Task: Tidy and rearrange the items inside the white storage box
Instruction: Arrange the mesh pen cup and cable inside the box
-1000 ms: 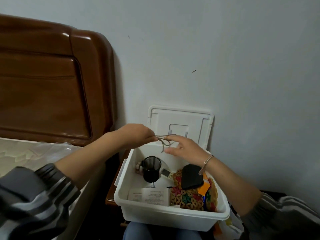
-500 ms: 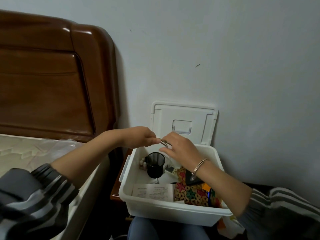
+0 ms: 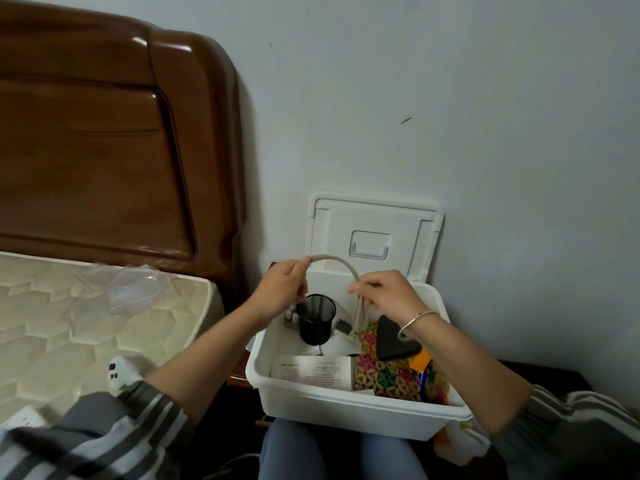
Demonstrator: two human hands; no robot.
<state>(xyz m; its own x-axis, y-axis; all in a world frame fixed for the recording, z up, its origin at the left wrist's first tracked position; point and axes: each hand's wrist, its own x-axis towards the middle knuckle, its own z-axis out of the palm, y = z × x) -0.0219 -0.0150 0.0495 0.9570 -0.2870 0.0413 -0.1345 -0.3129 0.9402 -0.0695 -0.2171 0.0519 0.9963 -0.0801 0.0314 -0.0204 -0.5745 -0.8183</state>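
Beige cord arches above the far end of the white storage box, which sits on the person's lap. Left hand pinches one end, thumb to forefinger. Right hand pinches the cord farther along, its loose ends hanging into the box. Black mesh cup stands inside, far left

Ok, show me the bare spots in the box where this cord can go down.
Bare floor in the box by its left wall, between mesh cup and booklet. Right half crowded: patterned mat with black pouch on it.
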